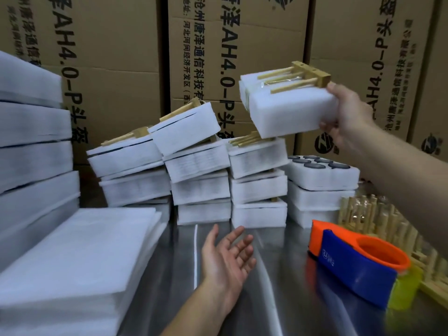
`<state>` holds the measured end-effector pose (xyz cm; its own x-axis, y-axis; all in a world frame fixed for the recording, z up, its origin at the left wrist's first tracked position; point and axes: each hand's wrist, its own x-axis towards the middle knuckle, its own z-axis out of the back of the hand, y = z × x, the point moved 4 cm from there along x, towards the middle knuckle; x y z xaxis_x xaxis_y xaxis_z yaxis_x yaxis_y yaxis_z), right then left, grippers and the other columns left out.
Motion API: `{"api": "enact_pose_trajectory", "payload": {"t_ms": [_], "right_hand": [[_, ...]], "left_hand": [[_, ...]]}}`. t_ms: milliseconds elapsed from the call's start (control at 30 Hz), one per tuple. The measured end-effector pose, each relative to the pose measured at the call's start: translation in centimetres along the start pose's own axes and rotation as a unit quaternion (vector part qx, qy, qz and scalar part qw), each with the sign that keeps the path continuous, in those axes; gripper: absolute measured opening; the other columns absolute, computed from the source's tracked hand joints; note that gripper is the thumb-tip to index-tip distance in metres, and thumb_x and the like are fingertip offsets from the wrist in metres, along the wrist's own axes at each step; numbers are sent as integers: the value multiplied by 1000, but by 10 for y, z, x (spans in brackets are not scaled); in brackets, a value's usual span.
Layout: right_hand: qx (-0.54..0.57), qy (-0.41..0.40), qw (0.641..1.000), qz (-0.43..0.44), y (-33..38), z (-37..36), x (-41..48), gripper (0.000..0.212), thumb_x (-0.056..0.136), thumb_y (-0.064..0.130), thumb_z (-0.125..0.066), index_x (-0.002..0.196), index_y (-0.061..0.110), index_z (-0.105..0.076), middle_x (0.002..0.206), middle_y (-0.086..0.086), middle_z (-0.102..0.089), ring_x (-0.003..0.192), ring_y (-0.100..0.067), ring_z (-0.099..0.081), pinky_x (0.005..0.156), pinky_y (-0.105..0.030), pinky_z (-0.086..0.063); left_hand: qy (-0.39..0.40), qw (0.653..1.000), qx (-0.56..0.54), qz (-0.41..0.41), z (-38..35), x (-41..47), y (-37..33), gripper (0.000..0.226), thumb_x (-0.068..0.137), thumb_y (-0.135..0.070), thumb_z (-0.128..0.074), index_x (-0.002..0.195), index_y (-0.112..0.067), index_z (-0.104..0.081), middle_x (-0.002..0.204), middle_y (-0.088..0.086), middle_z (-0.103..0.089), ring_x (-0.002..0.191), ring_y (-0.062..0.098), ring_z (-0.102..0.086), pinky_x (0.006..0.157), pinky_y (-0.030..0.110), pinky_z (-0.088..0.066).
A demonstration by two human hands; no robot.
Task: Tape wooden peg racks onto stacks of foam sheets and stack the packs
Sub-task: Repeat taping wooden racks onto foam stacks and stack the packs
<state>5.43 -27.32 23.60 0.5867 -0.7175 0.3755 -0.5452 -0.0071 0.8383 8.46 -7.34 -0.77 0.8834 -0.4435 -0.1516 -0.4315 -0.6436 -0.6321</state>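
Our right hand [346, 117] grips the taped pack [288, 110] by one end, aloft over the stacked packs [257, 161] at the tabletop's [274, 292] far edge; our left hand [225, 258] lies open, empty. It looks light and squashy: we'd hold the sides, never the pegs [291, 85].

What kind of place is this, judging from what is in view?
Probably a packing station in a warehouse or small factory: printed cardboard cartons stacked behind, piles of foam packs on a steel table, a tape dispenser.

bare steel table [278, 275] between foam sheets [80, 251] and tape dispenser [358, 265].
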Motion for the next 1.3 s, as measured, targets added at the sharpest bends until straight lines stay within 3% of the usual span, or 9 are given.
{"api": "enact_pose_trajectory", "payload": {"t_ms": [267,533,700,833,933,1067,1133,1200,1300], "right_hand": [[-15,-53,998,-44,-33,-46,35,38,78,28,-71,89,16,-37,78,4,-44,68,-10,-48,48,-24,-42],[-1,-136,988,-80,-56,-57,36,42,76,37,-72,67,18,-36,71,4,-48,61,-12,-49,64,-31,-52],[-16,-75,992,-98,-66,-77,33,39,81,37,-72,71,13,-43,72,3,-48,60,-10,-51,60,-24,-54],[-90,36,988,-117,-65,-77,35,43,81,44,-71,107,15,-53,99,0,-50,92,-19,-58,60,-23,-55],[-130,95,981,-109,-66,-60,38,44,84,54,-63,110,19,-57,104,1,-55,85,-18,-59,68,-26,-55],[-243,30,969,-21,-75,-20,49,25,92,35,-48,103,17,-61,85,-3,-56,71,-24,-49,66,-31,-42],[-411,20,909,69,-81,4,57,24,91,18,-46,108,14,-63,95,-9,-59,87,-30,-53,74,-31,-43],[-621,46,772,130,-94,26,63,39,89,12,-52,128,12,-54,124,-17,-51,114,-35,-47,94,-37,-41],[-800,95,568,165,-118,50,69,61,84,15,-56,143,18,-37,141,-19,-34,131,-36,-29,109,-43,-26]], "left_hand": [[-17,1000,-1,-19,7,9,-8,54,89,-53,-39,105,-8,-64,69,8,-67,56,16,-55,52,26,-41],[-9,1000,8,-11,4,11,-5,56,88,-53,-39,108,-6,-64,70,9,-66,56,17,-54,49,24,-41],[-7,1000,10,-13,4,12,-4,57,88,-54,-38,108,-7,-64,70,8,-66,55,17,-55,48,23,-41],[-2,1000,17,-10,6,14,-4,57,88,-54,-37,108,-8,-64,71,7,-67,55,16,-55,51,25,-40],[7,1000,18,-9,7,15,-4,56,89,-53,-36,107,-8,-64,71,7,-67,56,16,-55,50,25,-41],[15,1000,17,-9,8,16,-5,55,88,-53,-37,106,-8,-63,72,7,-67,55,16,-56,48,24,-42],[14,1000,19,-10,8,17,-5,55,88,-53,-38,107,-8,-63,72,7,-66,56,16,-55,50,25,-41],[14,1000,19,-12,8,18,-5,54,88,-53,-38,105,-8,-63,72,7,-66,56,16,-54,52,26,-39],[13,999,27,-15,8,18,-4,54,88,-53,-38,105,-9,-64,73,7,-66,57,16,-53,54,27,-37]]}}
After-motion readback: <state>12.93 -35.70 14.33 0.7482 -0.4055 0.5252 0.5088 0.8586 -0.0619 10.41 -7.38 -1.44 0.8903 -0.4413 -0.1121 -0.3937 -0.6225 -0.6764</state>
